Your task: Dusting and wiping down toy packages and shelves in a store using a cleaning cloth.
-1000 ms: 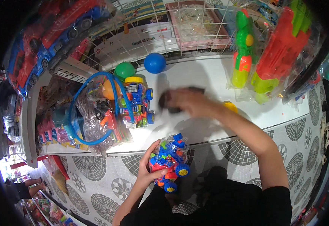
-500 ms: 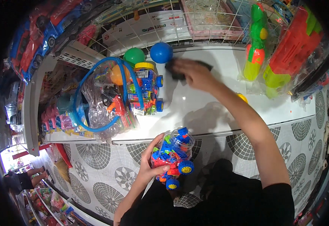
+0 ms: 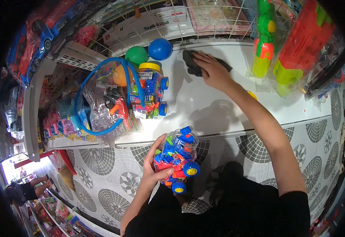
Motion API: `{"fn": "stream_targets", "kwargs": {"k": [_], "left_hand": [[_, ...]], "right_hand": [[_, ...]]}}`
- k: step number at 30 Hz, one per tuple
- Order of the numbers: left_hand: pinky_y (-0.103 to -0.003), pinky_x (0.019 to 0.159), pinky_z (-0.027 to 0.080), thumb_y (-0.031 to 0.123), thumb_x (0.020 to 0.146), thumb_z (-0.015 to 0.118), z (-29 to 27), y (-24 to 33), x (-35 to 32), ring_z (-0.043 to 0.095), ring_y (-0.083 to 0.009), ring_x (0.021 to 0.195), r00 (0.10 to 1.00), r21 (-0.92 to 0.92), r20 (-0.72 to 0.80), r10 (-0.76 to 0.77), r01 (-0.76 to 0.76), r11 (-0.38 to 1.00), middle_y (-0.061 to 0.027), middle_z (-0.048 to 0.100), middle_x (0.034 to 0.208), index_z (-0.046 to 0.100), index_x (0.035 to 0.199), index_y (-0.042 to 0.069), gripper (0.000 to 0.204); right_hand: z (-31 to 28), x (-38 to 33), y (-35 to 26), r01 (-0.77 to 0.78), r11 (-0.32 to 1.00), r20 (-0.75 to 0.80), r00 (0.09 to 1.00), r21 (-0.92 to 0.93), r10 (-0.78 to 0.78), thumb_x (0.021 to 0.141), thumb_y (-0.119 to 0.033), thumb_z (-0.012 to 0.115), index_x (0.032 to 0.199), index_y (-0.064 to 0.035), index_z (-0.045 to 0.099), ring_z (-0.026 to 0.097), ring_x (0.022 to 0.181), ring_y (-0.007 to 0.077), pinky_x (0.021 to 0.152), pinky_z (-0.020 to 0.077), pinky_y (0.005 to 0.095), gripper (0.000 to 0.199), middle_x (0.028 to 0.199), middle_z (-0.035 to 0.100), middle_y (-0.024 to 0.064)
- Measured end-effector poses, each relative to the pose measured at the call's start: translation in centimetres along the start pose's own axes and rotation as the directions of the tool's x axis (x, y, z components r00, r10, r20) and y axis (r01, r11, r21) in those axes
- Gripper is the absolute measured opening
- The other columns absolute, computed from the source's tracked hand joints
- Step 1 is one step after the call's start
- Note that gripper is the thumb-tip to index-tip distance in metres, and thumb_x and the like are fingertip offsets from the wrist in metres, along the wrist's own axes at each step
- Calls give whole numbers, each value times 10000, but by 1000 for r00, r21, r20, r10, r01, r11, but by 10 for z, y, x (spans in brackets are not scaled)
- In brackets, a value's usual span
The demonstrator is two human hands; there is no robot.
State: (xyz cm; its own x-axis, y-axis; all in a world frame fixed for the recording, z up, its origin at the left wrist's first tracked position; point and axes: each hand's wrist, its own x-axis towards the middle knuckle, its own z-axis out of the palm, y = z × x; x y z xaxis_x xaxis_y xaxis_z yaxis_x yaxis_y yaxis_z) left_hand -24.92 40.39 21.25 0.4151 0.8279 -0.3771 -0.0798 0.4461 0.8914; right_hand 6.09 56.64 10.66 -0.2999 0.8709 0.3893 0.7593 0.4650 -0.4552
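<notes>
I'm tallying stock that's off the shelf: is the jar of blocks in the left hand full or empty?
Full: coloured blocks fill the clear wheeled jar, gripped by the left hand.

A clear toy jar (image 3: 177, 158) with blue wheels, full of coloured bricks, sits in the left hand (image 3: 153, 166). A like jar (image 3: 148, 91) with a yellow lid stands on the shelf beyond it, left of the right hand (image 3: 212, 71). Beside that jar lies a clear bag (image 3: 101, 106) with a blue handle. Bagged water guns (image 3: 298, 43) hang right of the right hand. White boxes (image 3: 141, 27) lie behind the wire rack beyond it.
</notes>
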Motion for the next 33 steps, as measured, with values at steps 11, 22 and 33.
{"fn": "stream_targets", "kwargs": {"k": [11, 22, 33], "left_hand": [[-343, 1032, 354, 239, 572, 817, 3, -3, -5, 493, -232, 1184, 999, 32, -29, 20, -19, 999, -174, 472, 1305, 324, 1384, -52, 994], [-338, 1026, 354, 206, 575, 800, 1, 4, -2, 493, -230, 1179, 995, 38, -78, 63, -60, 997, -159, 486, 1274, 321, 1385, -57, 976], [-337, 1012, 368, 146, 596, 812, 26, 100, 59, 485, -221, 1182, 950, 591, 176, 257, -311, 744, -167, 503, 1276, 394, 1343, -48, 878]], "right_hand": [[20, 3, -31, -65, 980, 142, 989, 190, 38, 711, 19, 497, 1162, -92, 608, 406, 1289, 260, 1098, 290, 405, 477, 1330, 505, 87], [-2, -59, -49, 129, 931, 258, 939, 343, -226, 669, 7, 532, 1107, -63, 634, 369, 1314, 287, 1108, 265, 435, 455, 1342, 487, 114], [-61, -140, -59, -287, 958, -57, 956, 7, 286, 716, -24, 526, 1229, -107, 555, 393, 1288, 305, 1085, 307, 424, 520, 1352, 469, 115]]}}
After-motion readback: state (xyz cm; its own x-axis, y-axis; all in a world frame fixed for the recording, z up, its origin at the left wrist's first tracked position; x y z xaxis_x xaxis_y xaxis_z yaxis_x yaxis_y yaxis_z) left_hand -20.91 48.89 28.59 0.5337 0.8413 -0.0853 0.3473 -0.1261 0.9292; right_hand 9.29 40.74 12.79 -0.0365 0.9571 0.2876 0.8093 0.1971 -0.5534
